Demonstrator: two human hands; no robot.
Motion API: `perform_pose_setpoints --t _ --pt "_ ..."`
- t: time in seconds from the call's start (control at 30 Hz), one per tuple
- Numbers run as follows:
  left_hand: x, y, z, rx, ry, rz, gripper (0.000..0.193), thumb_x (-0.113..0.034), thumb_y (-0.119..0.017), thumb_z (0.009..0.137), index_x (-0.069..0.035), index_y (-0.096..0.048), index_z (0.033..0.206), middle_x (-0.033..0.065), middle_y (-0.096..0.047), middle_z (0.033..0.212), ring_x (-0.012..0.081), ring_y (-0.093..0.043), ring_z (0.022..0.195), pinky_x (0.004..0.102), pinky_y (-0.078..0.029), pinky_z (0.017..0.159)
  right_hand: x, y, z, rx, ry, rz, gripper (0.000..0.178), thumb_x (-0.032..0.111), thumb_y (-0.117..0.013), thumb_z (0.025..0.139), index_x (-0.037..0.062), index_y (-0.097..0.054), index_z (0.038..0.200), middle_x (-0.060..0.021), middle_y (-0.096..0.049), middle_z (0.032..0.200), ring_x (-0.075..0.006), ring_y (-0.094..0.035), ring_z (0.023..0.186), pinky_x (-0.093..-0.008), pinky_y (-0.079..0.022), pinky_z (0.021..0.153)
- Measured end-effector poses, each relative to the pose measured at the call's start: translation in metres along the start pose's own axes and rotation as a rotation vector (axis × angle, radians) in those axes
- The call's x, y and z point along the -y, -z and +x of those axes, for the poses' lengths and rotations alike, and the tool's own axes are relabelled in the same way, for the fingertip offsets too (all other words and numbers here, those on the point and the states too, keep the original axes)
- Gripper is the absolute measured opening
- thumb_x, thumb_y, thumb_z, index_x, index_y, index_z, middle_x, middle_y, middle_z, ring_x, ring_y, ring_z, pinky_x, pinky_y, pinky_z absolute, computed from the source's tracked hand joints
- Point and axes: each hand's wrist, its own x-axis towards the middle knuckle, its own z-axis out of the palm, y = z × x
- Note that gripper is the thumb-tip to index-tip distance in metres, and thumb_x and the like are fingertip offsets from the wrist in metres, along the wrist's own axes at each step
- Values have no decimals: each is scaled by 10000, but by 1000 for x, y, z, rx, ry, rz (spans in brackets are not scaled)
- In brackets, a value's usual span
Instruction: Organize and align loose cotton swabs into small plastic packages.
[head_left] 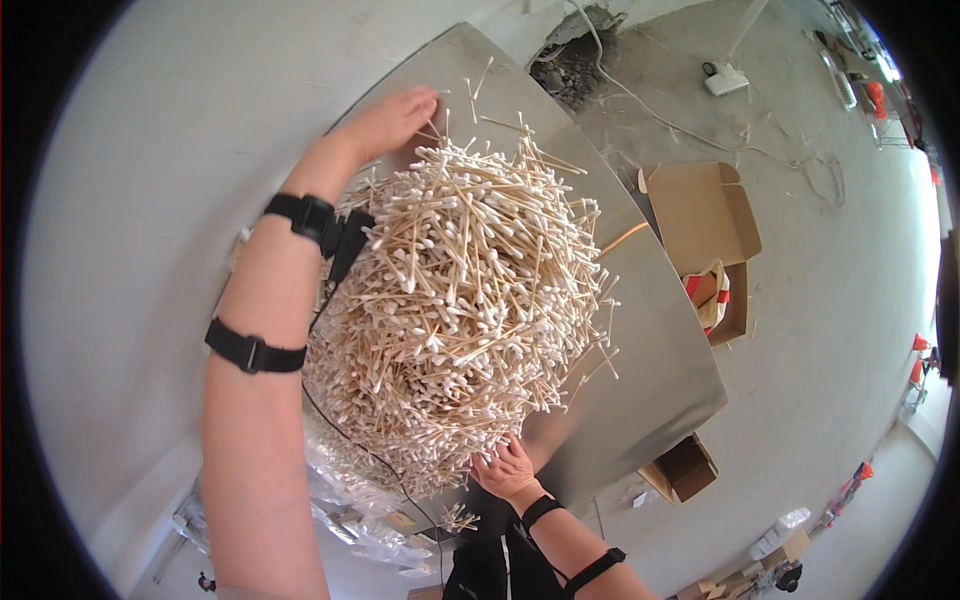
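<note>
A large heap of cotton swabs (470, 270) with pale wooden sticks and white tips covers much of a grey metal table (650, 330). At the far left of the heap is my left hand (400, 115), reaching over the tabletop with fingers stretched out close together. A few loose swabs lie at its fingertips; no firm hold on them shows. My right hand (505, 468) touches the heap's near edge, its fingers somewhat apart against the swabs. Black straps circle both my forearms, and a black device sits at my left wrist.
Clear plastic bags (370, 530) lie at the near left, with a thin black cable running past. On the floor to the right are an open cardboard box (705, 215), a smaller box (685, 468) and a power strip (725, 78). A wall borders the left.
</note>
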Motion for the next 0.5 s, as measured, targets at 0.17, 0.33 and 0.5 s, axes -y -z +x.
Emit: perform_pose_setpoints --t 0.17,0.33,0.5 --pt "-36 6 -48 167 189 -215 514 -436 -425 1042 -33 -571 1326 106 -583 1356 213 -528 1251 329 -385 1077 0 0 0 30 -25 -39 319 331 -763 727 181 -692 1000 -8 -626 1027 -216 -555 1028 -484 -433 1052" --pt "-16 39 -108 -53 386 -315 431 -337 -423 1053 -35 -572 1322 78 -635 1288 189 -556 1224 320 -394 1064 9 -11 0 -26 -9 -56 341 324 -787 690 165 -688 975 -32 -580 1056 -256 -521 1093 -523 -429 1057" --pt "26 18 -153 -284 377 -207 373 -232 -447 1037 -45 -546 1343 101 -617 1314 217 -559 1229 335 -404 1060 9 -12 -2 -8 -19 -75 335 317 -787 678 153 -682 951 -27 -589 1054 -263 -527 1081 -544 -427 1053"
